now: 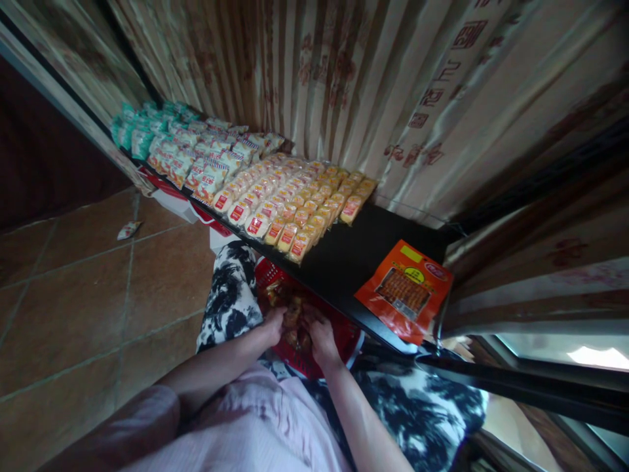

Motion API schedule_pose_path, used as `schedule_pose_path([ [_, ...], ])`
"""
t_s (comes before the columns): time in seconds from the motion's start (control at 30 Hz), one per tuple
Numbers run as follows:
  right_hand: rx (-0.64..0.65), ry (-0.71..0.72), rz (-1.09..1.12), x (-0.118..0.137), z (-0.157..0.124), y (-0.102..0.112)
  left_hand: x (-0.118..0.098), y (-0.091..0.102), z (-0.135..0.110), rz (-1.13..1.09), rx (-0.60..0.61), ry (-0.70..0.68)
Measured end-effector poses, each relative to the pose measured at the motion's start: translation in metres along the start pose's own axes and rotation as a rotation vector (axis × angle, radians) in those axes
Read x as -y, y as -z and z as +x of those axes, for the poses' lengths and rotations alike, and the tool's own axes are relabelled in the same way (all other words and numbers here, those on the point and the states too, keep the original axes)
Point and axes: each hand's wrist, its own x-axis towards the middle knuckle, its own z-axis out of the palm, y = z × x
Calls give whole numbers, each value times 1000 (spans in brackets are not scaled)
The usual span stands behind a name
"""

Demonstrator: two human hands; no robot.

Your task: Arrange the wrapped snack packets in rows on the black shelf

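Low in front of me, a red plastic basket [339,328] sits between my knees, partly under the shelf edge. Brown, shiny wrapped snack packets [293,314] lie in it; their exact kind is too dark to make out. From the left, my left hand [275,324] reaches in with its fingers curled on these packets. Opposite it, my right hand [318,331] grips the same bunch, and its fingertips are partly hidden among the wrappers.
On the black shelf [339,262] stand rows of yellow wrapped snacks [314,216], round white wrapped crackers [258,203], white printed packets [206,170] and green packets [142,134]. An orange snack bag [405,288] lies at the right end. A small wrapper [129,230] is on the tiled floor; curtains [334,72] hang behind.
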Motion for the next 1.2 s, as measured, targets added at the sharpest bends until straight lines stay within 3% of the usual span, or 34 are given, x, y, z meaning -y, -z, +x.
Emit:
schedule_pose_path([
  [0.27, 48, 8, -105, -5, 0, 4, -2, 1, -6, -4, 45, -70],
  [0.53, 129, 64, -179, -2, -1, 5, -7, 4, -22, 97, 36, -339],
  [0.8, 191, 109, -276, 24, -16, -4, -11, 3, -38, 452, -16, -614],
  [1.2, 378, 115, -256, 32, -21, -9, -14, 10, -53, 540, -45, -957],
])
